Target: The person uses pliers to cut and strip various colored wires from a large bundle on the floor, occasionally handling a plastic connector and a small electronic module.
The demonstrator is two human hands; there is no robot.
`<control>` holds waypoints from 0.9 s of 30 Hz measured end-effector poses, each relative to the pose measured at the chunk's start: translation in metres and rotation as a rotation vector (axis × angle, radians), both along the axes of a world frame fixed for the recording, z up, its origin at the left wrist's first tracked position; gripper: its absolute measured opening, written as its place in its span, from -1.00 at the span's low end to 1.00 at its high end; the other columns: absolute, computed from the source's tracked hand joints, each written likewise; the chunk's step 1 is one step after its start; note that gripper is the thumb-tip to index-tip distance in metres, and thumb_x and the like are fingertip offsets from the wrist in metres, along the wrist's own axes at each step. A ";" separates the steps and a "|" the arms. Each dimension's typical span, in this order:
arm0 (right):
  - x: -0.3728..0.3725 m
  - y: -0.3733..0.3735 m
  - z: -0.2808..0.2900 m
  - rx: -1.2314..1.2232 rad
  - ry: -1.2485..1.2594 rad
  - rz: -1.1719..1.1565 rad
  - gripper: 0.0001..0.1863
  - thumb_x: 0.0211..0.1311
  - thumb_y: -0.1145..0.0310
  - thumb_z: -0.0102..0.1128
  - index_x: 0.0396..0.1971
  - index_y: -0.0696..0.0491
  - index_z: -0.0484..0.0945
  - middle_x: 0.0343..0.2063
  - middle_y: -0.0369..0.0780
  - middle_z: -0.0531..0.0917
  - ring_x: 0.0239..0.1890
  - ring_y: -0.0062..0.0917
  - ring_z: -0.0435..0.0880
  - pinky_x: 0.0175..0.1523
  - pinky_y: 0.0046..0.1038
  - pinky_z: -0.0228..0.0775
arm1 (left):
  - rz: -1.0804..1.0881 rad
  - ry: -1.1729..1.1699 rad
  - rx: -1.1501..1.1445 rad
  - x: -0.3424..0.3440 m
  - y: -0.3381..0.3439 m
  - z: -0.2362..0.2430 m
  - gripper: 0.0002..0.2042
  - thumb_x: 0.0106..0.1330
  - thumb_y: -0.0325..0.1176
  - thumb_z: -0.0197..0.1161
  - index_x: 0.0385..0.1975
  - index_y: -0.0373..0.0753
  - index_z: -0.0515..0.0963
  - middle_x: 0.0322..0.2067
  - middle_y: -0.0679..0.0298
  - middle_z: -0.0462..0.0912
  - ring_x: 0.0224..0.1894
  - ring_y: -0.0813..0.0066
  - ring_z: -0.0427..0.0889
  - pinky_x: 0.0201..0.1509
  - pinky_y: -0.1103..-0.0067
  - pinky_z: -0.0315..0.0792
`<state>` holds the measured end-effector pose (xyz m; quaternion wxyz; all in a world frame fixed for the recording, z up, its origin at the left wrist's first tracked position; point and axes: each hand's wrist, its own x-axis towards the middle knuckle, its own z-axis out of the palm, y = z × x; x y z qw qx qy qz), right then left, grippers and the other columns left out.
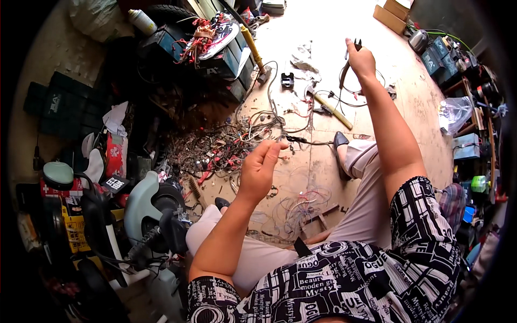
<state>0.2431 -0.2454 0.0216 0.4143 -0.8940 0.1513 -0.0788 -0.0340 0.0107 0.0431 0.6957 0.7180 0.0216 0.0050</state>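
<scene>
My left hand point(258, 169) is closed in a pinch over the floor. At its fingertips is the end of a thin black cable point(304, 141), which runs right toward my shoe. My right hand point(362, 60) is raised farther out to the right, its fingers closed around a dark pliers-like tool point(358, 44); most of the tool is hidden by the hand. A dark cable point(343, 78) hangs just below that hand and loops onto the floor. Between the hands lies a hammer point(333, 109) with a yellowish handle.
Tangled wires and scraps point(215, 145) cover the floor ahead and left. Batteries point(229, 59) stand at the back left, with a spray can point(142, 21) nearby. Scooter parts point(145, 207) crowd the left. Shelves with a plastic bag point(455, 114) line the right.
</scene>
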 end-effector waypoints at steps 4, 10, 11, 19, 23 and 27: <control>-0.031 0.002 0.028 -0.263 0.090 0.205 -0.55 0.22 0.01 -0.02 -0.42 0.14 0.60 -0.54 -0.10 0.63 -0.41 -0.30 0.65 -0.30 -0.29 0.42 | 0.031 0.040 -0.027 0.000 0.005 0.007 -0.76 0.44 -0.30 -0.03 -0.21 -0.29 0.54 -0.69 0.62 0.16 -0.65 0.87 0.03 -0.59 0.78 -0.08; -0.122 0.077 0.007 0.515 0.232 0.914 -0.68 0.22 0.24 0.08 -0.15 0.12 0.59 -0.27 -0.25 0.66 -0.38 -0.64 0.53 -0.25 -0.50 0.41 | 0.087 0.098 -0.102 0.001 0.018 0.006 -0.76 0.44 -0.28 -0.03 -0.23 -0.26 0.56 -0.68 0.63 0.16 -0.63 0.86 0.04 -0.57 0.77 -0.04; -0.139 0.087 0.013 0.588 0.356 0.970 -0.66 0.23 0.26 0.06 -0.07 0.11 0.54 -0.33 -0.25 0.64 -0.44 -0.67 0.49 -0.32 -0.55 0.41 | 0.095 0.116 -0.177 0.001 0.021 0.007 -0.77 0.44 -0.28 -0.04 -0.24 -0.25 0.54 -0.70 0.63 0.14 -0.65 0.86 0.02 -0.59 0.76 -0.06; -0.182 0.114 0.018 1.069 0.838 0.926 -0.84 0.30 0.27 0.03 -0.40 0.04 0.45 -0.64 -0.37 0.39 -0.60 -0.70 0.33 -0.48 -0.68 0.27 | 0.199 0.108 -0.384 0.007 0.045 0.010 -0.76 0.43 -0.27 -0.02 -0.37 -0.28 0.50 -0.73 0.57 0.12 -0.71 0.82 0.00 -0.65 0.76 -0.09; -0.172 0.114 0.025 0.971 0.612 0.900 -0.65 0.27 0.24 0.07 -0.70 -0.07 0.25 -0.77 -0.44 0.23 -0.72 -0.74 0.14 -0.59 -0.64 -0.03 | 0.302 0.220 -0.368 0.009 0.051 0.008 -0.76 0.34 -0.29 0.14 -0.60 -0.15 0.39 -0.73 0.56 0.15 -0.72 0.80 0.01 -0.68 0.74 -0.08; -0.162 0.103 0.029 0.974 0.603 0.903 -0.71 0.22 0.31 0.10 -0.66 -0.05 0.27 -0.76 -0.47 0.23 -0.71 -0.77 0.12 -0.59 -0.64 -0.04 | 0.331 0.251 -0.444 0.007 0.055 0.001 -0.70 0.29 -0.34 0.20 -0.68 -0.05 0.29 -0.74 0.57 0.16 -0.72 0.79 0.02 -0.69 0.74 -0.08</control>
